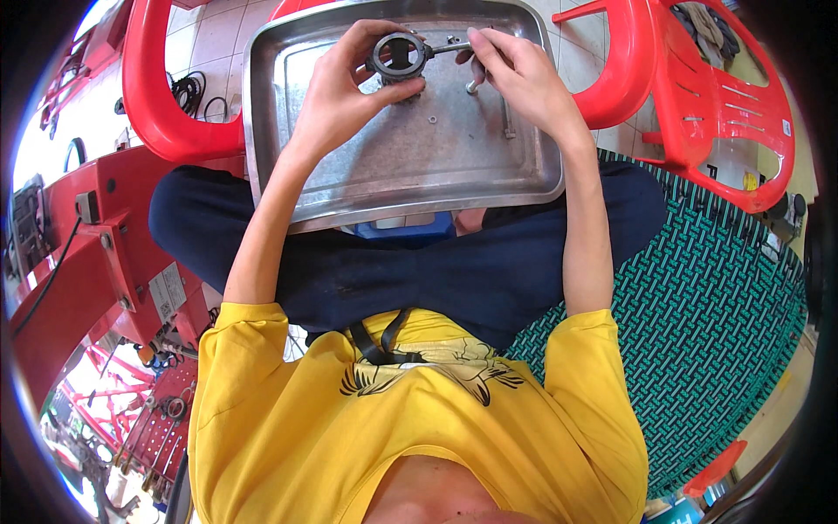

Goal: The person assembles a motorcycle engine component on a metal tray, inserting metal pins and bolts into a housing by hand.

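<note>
My left hand (336, 96) is closed around a dark metal ring-shaped part (422, 61), thumb below it and fingers along its top and side. A thin metal rod (449, 48) runs level from the ring's right side. The rod's other end is pinched in my right hand (528, 83); whether it is a tool or a bolt is hidden by the fingers. Both hands are over the far half of a shallow metal tray (401, 183). In the tray a small nut (431, 120) lies below the ring. A long bolt (508, 122) and a shorter bolt (472, 86) lie near my right hand.
Red plastic chairs (615, 74) stand beyond and to the right of the tray. A green woven seat (690, 323) is at my right. Red metal machinery (113, 227) stands close on my left. A black cable (188, 92) lies coiled on the tiled floor.
</note>
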Demonstrator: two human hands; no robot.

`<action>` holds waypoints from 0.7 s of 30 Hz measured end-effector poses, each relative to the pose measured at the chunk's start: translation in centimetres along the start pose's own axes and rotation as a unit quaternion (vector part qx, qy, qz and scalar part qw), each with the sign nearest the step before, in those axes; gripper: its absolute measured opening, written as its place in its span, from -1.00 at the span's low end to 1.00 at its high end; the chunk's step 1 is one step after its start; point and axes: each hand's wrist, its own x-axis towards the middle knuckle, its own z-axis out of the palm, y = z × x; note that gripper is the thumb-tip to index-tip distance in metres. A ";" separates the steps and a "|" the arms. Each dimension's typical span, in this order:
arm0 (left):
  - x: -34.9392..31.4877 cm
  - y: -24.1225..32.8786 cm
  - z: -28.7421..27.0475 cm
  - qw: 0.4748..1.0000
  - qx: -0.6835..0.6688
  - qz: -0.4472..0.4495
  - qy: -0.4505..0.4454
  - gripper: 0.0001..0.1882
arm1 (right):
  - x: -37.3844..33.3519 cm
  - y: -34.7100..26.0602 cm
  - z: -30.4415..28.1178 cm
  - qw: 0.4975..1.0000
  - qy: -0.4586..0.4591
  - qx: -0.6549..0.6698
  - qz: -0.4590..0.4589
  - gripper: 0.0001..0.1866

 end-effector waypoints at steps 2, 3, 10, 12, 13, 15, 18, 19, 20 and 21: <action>0.0 -0.2 0.0 1.000 0.000 0.006 -0.002 -0.36 | 0.0 0.0 -0.3 0.999 -0.020 -0.025 0.035 -0.30; 0.0 -0.3 0.0 1.000 0.001 0.009 -0.004 -0.36 | 0.0 0.1 -0.2 0.999 -0.016 -0.026 0.044 -0.32; 0.1 -0.5 0.0 1.000 0.009 0.005 -0.007 -0.36 | 0.2 0.1 0.0 0.999 0.036 0.018 0.017 -0.46; 0.2 -0.2 -0.1 1.000 -0.003 0.008 -0.009 -0.36 | 0.2 1.0 0.2 0.998 0.039 0.031 -0.034 -0.49; 0.2 -0.3 -0.1 1.000 -0.009 0.008 -0.008 -0.36 | 0.2 1.3 0.3 0.997 0.036 0.032 -0.065 -0.50; 0.2 -0.4 -0.1 1.000 -0.019 0.009 -0.007 -0.36 | 0.1 1.5 0.0 0.997 0.012 0.036 -0.071 -0.52; 0.0 -0.2 -0.1 1.000 0.010 0.007 -0.007 -0.36 | 0.1 1.0 -0.6 0.999 -0.030 0.022 -0.004 -0.55; 0.0 -0.1 -0.1 1.000 0.013 0.009 -0.008 -0.36 | 0.2 0.8 -0.7 0.999 -0.031 0.000 0.013 -0.56; 0.1 -0.1 -0.1 1.000 0.016 0.012 -0.008 -0.36 | 0.2 0.7 -0.7 0.999 -0.032 -0.021 0.029 -0.57; 0.1 -0.1 -0.1 1.000 0.020 0.014 -0.009 -0.36 | 0.2 0.7 -0.6 0.999 -0.018 0.006 0.034 -0.59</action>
